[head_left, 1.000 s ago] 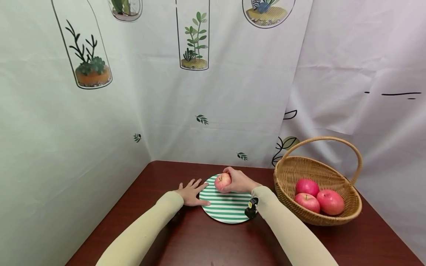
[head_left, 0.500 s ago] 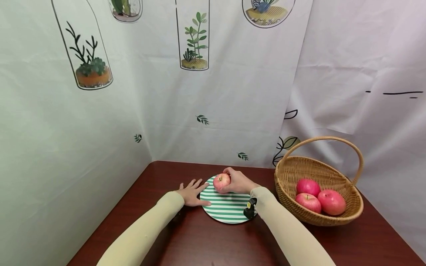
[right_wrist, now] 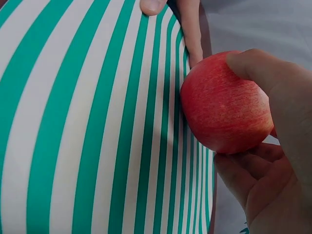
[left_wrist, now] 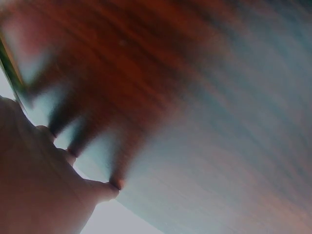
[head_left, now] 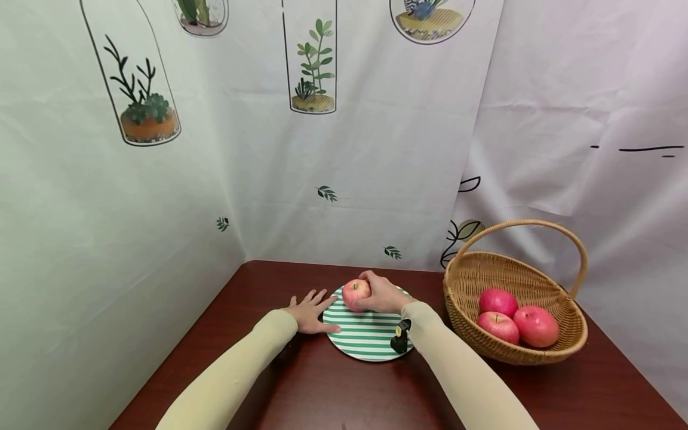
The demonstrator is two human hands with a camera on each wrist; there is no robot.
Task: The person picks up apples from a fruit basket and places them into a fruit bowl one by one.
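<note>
A red apple [head_left: 356, 294] is at the far left part of a round mat [head_left: 371, 343] with green and white stripes. My right hand [head_left: 384, 295] grips it from the right, thumb on the near side and fingers behind, as the right wrist view shows with the apple [right_wrist: 226, 105] between thumb and fingers. My left hand [head_left: 308, 313] lies flat with fingers spread at the mat's left edge, its thumb and a fingertip over the stripes. In the left wrist view the left hand [left_wrist: 44, 180] rests on the shiny tabletop.
To the right stands a wicker basket [head_left: 457, 298] with a tall handle, holding three red apples [head_left: 536, 326]. The dark red-brown table [head_left: 344, 388] meets printed white cloth walls [head_left: 376, 179] at the back and left.
My right hand has shifted slightly left across the mat with the apple in its grip. The left hand keeps its place at the mat's edge.
</note>
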